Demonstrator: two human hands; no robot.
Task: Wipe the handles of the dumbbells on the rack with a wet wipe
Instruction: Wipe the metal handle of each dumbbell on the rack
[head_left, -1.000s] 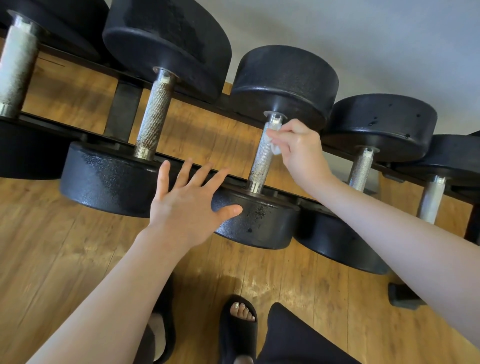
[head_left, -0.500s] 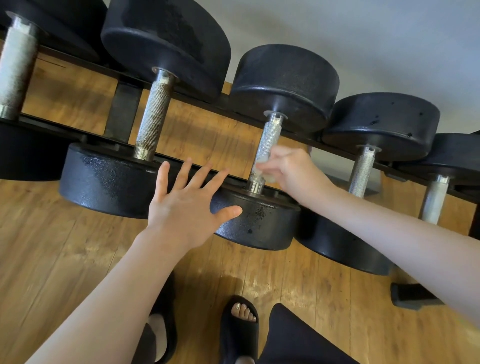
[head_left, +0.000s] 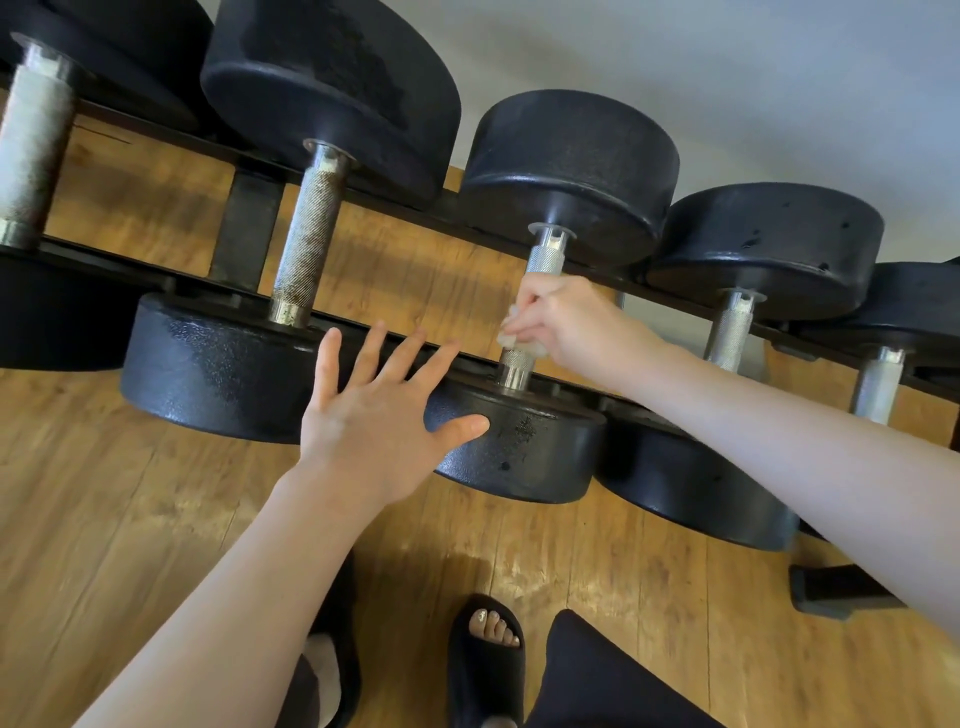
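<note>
Two hands at the rack (head_left: 249, 228): right hand (head_left: 566, 325) grips a wet wipe (head_left: 511, 340) around a dumbbell handle (head_left: 543, 260), left hand (head_left: 376, 415) spread flat just beside it

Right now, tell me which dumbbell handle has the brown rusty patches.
The second handle from the left: brown rust speckles its knurling, while the handle the right hand wipes and those further right look clean silver.

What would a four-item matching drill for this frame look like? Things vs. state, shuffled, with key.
Things:
1. left hand
2. right hand
3. wet wipe
4. rusty handle

States:
A. bare, no hand on it
B. wrapped round the third dumbbell's handle, under the fingers
C. fingers spread, resting on a front weight head
D. closed round a handle through the wipe

Pairs: 1-C, 2-D, 3-B, 4-A
</note>
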